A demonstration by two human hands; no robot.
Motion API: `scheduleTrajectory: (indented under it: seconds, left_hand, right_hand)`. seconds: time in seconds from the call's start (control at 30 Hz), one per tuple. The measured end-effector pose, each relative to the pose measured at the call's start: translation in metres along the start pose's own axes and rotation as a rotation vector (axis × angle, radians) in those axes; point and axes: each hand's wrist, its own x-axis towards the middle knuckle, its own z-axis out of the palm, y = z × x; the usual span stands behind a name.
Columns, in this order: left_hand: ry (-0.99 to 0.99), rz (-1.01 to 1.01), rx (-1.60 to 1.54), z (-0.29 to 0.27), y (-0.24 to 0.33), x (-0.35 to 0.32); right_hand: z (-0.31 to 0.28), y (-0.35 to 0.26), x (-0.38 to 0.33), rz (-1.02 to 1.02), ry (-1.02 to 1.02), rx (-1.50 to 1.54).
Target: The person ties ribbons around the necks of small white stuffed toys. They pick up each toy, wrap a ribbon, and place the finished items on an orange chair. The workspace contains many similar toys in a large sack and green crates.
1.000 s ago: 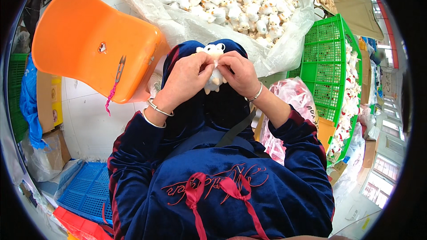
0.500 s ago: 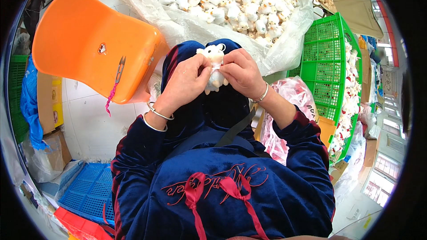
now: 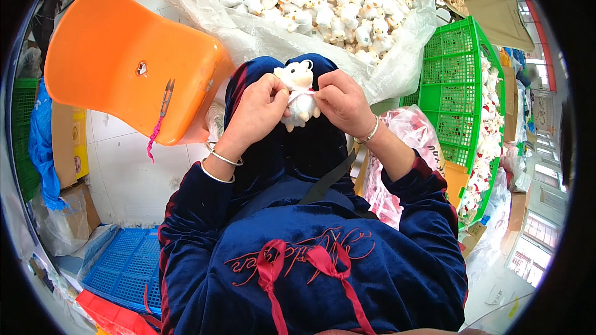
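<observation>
The view comes from the left one of two wide fisheye cameras on the person's head, looking steeply down and forward, upright and unmirrored. The jacket is nearest, filling the lower middle; the toy over the lap sits above the centre, within arm's reach. Farther forward, the plastic bag spans the top. The lens takes in the chair at left and the crate at right; windows tilt sideways near the dark round rim.
</observation>
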Motion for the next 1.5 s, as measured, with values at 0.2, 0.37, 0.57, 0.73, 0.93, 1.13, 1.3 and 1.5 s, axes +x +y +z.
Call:
scheduleTrajectory:
  seconds: [0.2,0.37,0.57,0.73,0.93,1.13,1.3,1.5]
  left_hand:
    - [-0.068,-0.103,-0.269,-0.006,0.005,0.002]
    - [-0.014,0.007,0.062,0.004,0.007,0.005]
    - [-0.037,0.021,0.095,0.006,0.012,0.001]
    - [-0.023,0.013,0.061,0.009,0.020,-0.006]
    - [0.015,0.101,0.190,0.016,0.026,-0.012]
    - [0.037,0.096,0.390,0.016,0.030,-0.014]
    - [-0.005,0.036,0.360,0.016,0.040,-0.016]
    - [0.051,0.229,0.366,0.020,0.026,-0.021]
  right_hand:
    - [-0.006,-0.013,0.003,0.197,0.044,0.165]
    - [-0.024,-0.010,-0.005,0.614,-0.169,0.343]
    - [-0.025,0.003,-0.013,0.817,-0.265,0.592]
    - [-0.035,0.013,-0.006,0.716,-0.218,0.370]
    - [-0.032,-0.011,0.009,0.346,0.054,0.299]
    - [-0.015,-0.033,-0.016,0.590,-0.045,0.810]
    - [0.001,-0.035,-0.018,0.845,0.131,0.950]
    - [0.009,-0.031,-0.010,0.797,0.053,0.647]
